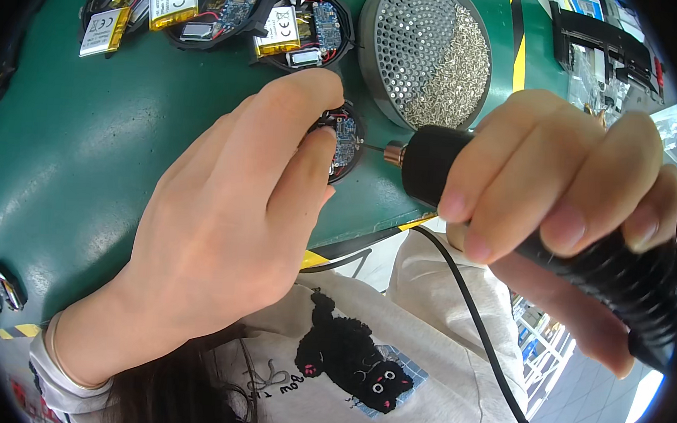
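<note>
My left hand (231, 197) is closed on a small round black housing with a blue circuit board (346, 144) inside, on the green table mat. Its fingertips hide the left part of the housing. In my right hand (566, 171) is a black electric screwdriver (433, 161), gripped around its body and lying almost level. The thin bit (373, 148) points left and its tip is at the right edge of the circuit board; whether it sits on a screw is too small to tell.
A round grey perforated tray (386, 59) holds many tiny screws (455, 75). Several round housings with boards and batteries (279, 33) stand at the far left. A black cable (472, 305) hangs by my lap. Yellow-black tape (519, 52) marks the mat (70, 164). A black plastic part (605, 42) lies far right.
</note>
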The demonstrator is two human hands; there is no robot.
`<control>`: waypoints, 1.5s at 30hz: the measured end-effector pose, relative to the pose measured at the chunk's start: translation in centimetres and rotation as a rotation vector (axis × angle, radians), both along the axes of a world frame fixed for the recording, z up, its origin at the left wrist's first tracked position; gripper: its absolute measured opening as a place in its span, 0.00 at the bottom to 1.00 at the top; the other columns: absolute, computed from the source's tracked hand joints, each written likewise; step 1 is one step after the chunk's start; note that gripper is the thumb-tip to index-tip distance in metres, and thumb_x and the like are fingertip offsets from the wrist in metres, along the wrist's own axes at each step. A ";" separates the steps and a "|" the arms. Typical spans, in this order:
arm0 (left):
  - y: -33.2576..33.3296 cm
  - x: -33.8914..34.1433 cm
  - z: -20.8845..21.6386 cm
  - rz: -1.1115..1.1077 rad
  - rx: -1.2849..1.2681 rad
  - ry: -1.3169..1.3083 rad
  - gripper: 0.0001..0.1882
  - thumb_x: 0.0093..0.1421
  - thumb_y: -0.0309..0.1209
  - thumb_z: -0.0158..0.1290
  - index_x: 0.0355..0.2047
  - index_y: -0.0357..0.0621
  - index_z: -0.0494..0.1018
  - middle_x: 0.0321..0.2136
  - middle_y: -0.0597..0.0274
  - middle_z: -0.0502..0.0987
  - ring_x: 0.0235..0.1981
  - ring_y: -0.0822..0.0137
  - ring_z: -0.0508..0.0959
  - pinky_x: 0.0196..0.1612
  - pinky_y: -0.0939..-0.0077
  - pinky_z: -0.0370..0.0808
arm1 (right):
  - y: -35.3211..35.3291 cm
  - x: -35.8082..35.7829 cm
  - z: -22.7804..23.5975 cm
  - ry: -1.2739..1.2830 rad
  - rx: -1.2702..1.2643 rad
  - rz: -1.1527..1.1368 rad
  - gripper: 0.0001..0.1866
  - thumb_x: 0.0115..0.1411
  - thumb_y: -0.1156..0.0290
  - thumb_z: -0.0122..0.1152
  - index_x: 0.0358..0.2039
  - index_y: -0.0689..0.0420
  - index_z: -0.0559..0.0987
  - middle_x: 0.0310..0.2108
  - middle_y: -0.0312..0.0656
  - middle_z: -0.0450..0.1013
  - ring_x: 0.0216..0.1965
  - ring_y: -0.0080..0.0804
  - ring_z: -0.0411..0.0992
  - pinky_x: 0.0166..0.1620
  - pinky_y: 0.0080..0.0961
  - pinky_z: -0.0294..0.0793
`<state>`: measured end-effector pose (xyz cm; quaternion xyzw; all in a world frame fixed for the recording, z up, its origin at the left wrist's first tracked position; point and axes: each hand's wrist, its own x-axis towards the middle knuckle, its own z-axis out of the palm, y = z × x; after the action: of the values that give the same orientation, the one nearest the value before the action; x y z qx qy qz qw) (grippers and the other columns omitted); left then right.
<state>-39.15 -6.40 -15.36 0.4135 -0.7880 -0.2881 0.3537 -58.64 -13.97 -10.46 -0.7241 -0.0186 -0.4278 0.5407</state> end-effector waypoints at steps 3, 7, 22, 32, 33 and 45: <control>0.0 0.0 -0.3 0.018 -0.023 -0.012 0.19 0.43 0.19 0.60 0.38 0.31 0.72 0.46 0.46 0.70 0.46 0.49 0.74 0.44 0.64 0.74 | 0.2 0.1 -0.3 0.009 0.014 0.019 0.45 0.51 0.34 0.58 0.48 0.67 0.62 0.35 0.45 0.63 0.17 0.28 0.70 0.19 0.24 0.73; 0.1 -0.5 0.0 0.013 0.034 0.029 0.20 0.43 0.19 0.60 0.39 0.30 0.71 0.47 0.45 0.69 0.46 0.50 0.74 0.47 0.63 0.73 | 0.8 -0.1 0.1 0.037 0.001 0.008 0.45 0.51 0.34 0.58 0.48 0.67 0.62 0.35 0.45 0.63 0.17 0.27 0.70 0.19 0.23 0.74; 0.0 -1.0 0.7 0.058 0.117 -0.018 0.19 0.43 0.18 0.62 0.37 0.30 0.70 0.48 0.46 0.67 0.47 0.51 0.73 0.49 0.64 0.72 | -0.9 -1.0 -0.9 -0.062 0.016 0.060 0.43 0.53 0.34 0.56 0.47 0.66 0.63 0.36 0.44 0.64 0.19 0.26 0.71 0.21 0.20 0.75; -0.6 -0.7 1.4 0.019 0.198 -0.014 0.20 0.41 0.16 0.62 0.35 0.31 0.69 0.49 0.46 0.67 0.47 0.51 0.74 0.49 0.64 0.71 | -0.7 -4.7 1.2 -0.075 0.176 -0.279 0.37 0.47 0.31 0.59 0.33 0.55 0.65 0.28 0.37 0.66 0.22 0.24 0.73 0.25 0.23 0.72; -0.7 -0.8 1.5 0.009 0.200 -0.028 0.20 0.40 0.16 0.62 0.35 0.31 0.69 0.50 0.47 0.66 0.47 0.52 0.74 0.50 0.64 0.70 | -0.9 -4.2 1.0 -0.105 0.198 -0.218 0.36 0.48 0.31 0.58 0.33 0.55 0.65 0.28 0.37 0.66 0.21 0.24 0.73 0.25 0.23 0.72; -1.2 -0.7 -0.2 0.032 0.135 0.323 0.11 0.41 0.16 0.63 0.26 0.37 0.74 0.51 0.47 0.64 0.51 0.52 0.73 0.52 0.63 0.70 | -0.4 -2.2 -0.2 -0.178 0.379 -0.159 0.34 0.50 0.32 0.55 0.31 0.54 0.63 0.22 0.36 0.68 0.18 0.24 0.71 0.24 0.18 0.74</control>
<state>-39.81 -7.55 -15.58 0.3971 -0.6931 -0.3973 0.4518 -60.88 -14.33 -10.66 -0.5683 0.0718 -0.5271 0.6277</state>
